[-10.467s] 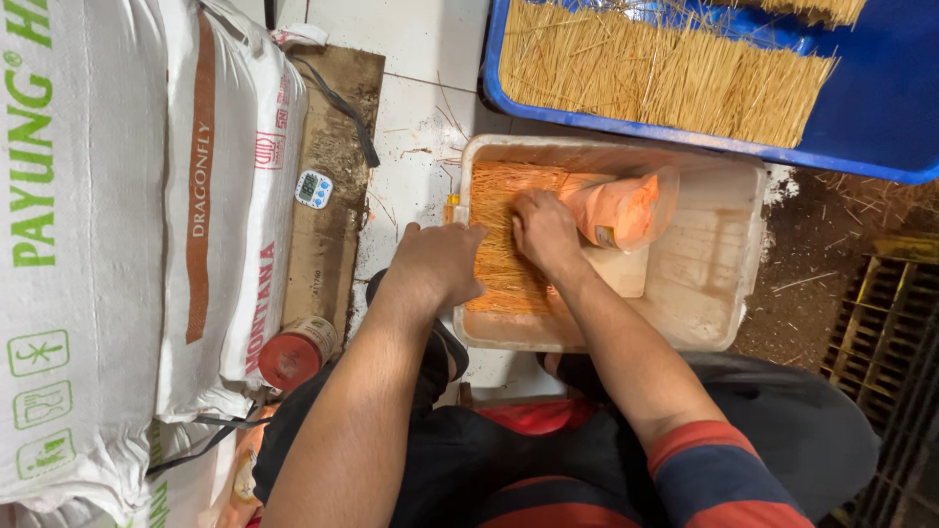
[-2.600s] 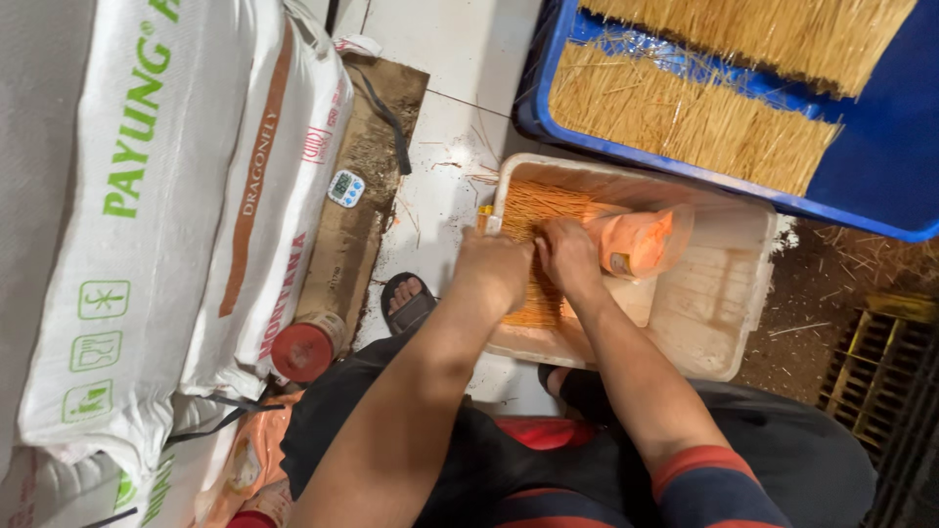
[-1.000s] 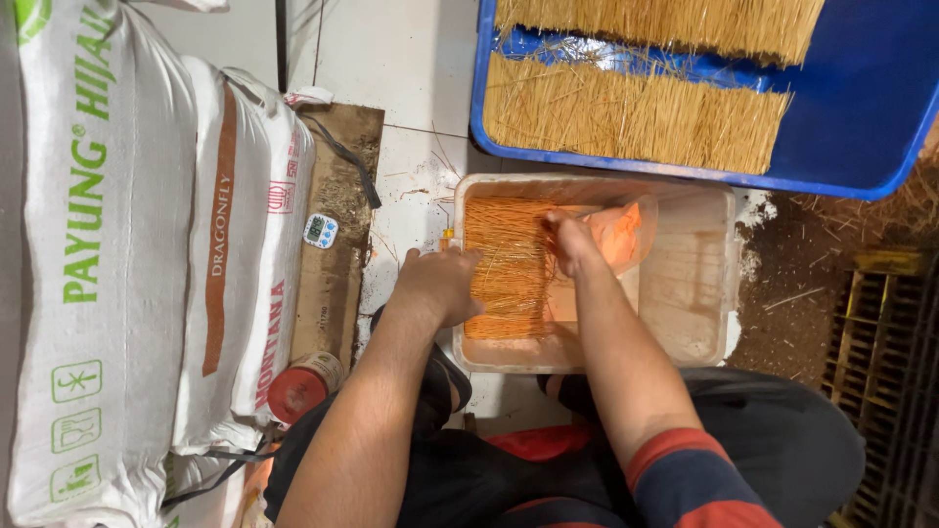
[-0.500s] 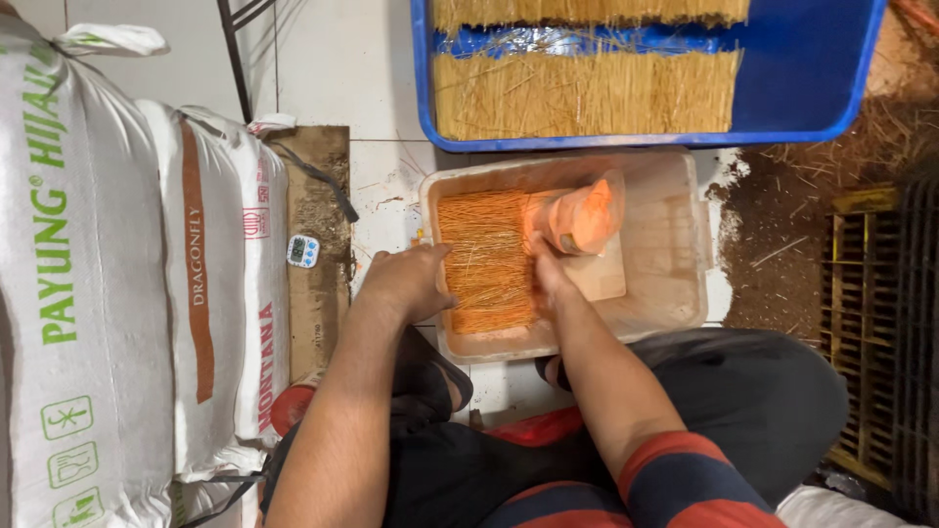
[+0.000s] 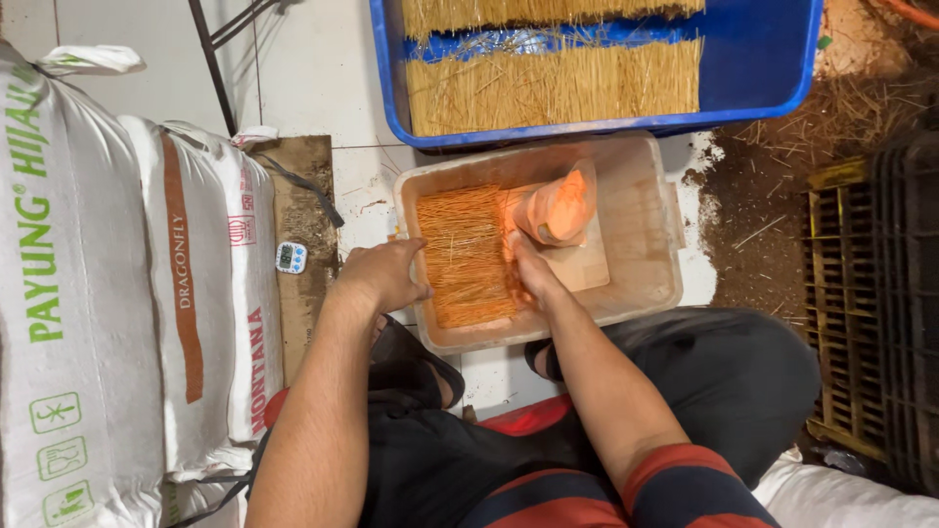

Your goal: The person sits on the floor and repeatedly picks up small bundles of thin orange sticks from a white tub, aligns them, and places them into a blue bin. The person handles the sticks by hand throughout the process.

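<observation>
Head view: left hand (image 5: 386, 274) and right hand (image 5: 533, 276), fingers curled, press either edge of orange-dusted sticks (image 5: 468, 254) in the beige tub (image 5: 646, 284), apparently mid-coating; squaring them evenly seems next.

The scene is lit evenly from above by soft indoor light, and the white floor tiles (image 5: 303, 68) are rendered bright without being blown out. Mild glare is seen on the foil strip in the blue crate (image 5: 773, 59). Soft shadows are cast beneath the forearms and under the translucent tub (image 5: 650, 196). The right edge, by the dark slatted crate (image 5: 900, 313), is left dim. Focus is held across the frame; slight softness is noted on the left hand (image 5: 386, 274) and right hand (image 5: 533, 279). Straight edges are bowed a little near the borders.
</observation>
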